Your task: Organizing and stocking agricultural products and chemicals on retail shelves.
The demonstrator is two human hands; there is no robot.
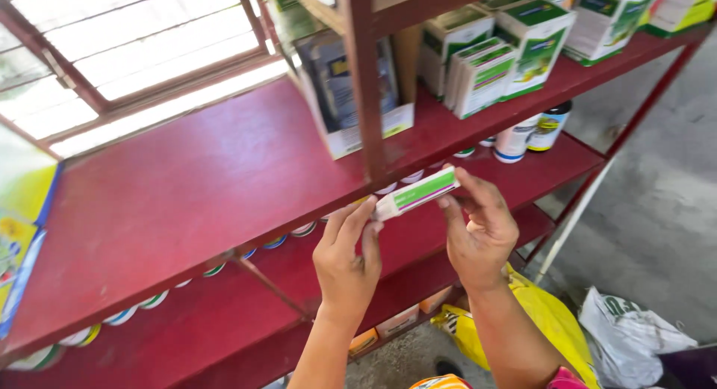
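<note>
A dark red metal shelf rack (224, 172) fills the view. On its top shelf stand white-and-green cartons (515, 49) in rows, beside a tall open display box (351, 90). On the shelf below sit white bottles (532, 131) and a row of round tins (149, 299). A yellow bag (549, 314) and a white sack (631, 337) lie on the grey concrete floor (665, 195). A barred window (127, 38) glows behind.

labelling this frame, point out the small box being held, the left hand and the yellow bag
small white and green box (417, 194), head view, middle of its long face
left hand (347, 258), head view, back of the hand
yellow bag (549, 314), head view, its upper side
</note>
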